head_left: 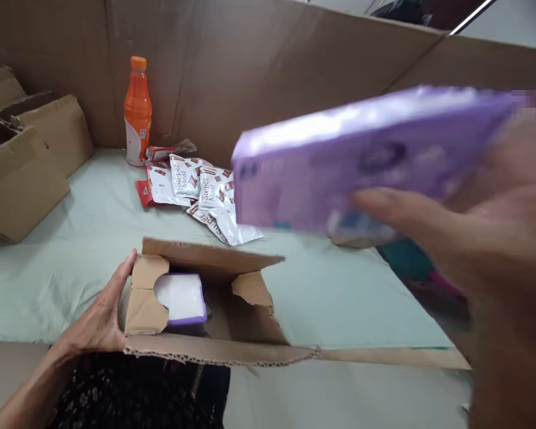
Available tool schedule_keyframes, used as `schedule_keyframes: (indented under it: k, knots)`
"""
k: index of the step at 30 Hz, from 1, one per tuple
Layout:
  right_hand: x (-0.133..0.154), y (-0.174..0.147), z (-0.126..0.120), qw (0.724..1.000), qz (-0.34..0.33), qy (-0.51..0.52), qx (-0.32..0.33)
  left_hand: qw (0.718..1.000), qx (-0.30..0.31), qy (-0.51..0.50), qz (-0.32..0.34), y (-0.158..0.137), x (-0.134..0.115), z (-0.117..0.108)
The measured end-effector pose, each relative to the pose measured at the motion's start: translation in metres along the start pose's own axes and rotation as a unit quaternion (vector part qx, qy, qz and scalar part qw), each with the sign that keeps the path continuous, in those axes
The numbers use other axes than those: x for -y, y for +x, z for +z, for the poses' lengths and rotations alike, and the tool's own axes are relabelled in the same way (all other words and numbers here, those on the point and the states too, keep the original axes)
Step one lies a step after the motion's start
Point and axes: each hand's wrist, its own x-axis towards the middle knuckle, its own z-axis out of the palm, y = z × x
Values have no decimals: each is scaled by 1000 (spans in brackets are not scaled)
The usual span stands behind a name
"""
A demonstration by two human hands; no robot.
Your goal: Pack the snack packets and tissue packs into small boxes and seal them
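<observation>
My right hand [469, 220] grips a purple, shiny-wrapped pack [304, 173], raised in front of me over the table's right half. Its thumb lies across the pack's near face, and the far fingers are hidden. Motion blurs the print on the wrapper. At the lower left, my left hand [100, 316] holds the left end of an open cardboard box [223, 351] at the table's front edge. Inside that box, at its left end, sits a white block with purple edges [183, 298], partly covered by a notched end flap [145, 295].
Behind the box lie several white and red "Super Meal" sachets [217, 187]. An orange drink bottle [137, 113] stands upright beside them. Open cardboard boxes [22, 173] are at the left. A tall cardboard wall [250, 65] runs along the back of the cloth-covered table [339, 298].
</observation>
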Motion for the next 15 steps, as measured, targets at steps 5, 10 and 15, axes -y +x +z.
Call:
schedule_keyframes:
  k: [5,10,15]
  knots:
    - [14,13,3,1000,-12,26,-11,1000,1,-7,9,-3,-1,1]
    - [21,43,14,993,26,58,96,1000,5,-13,1,1,-6,0]
    - [33,62,21,984,-7,83,156,999,29,11,12,-2,-2,-3]
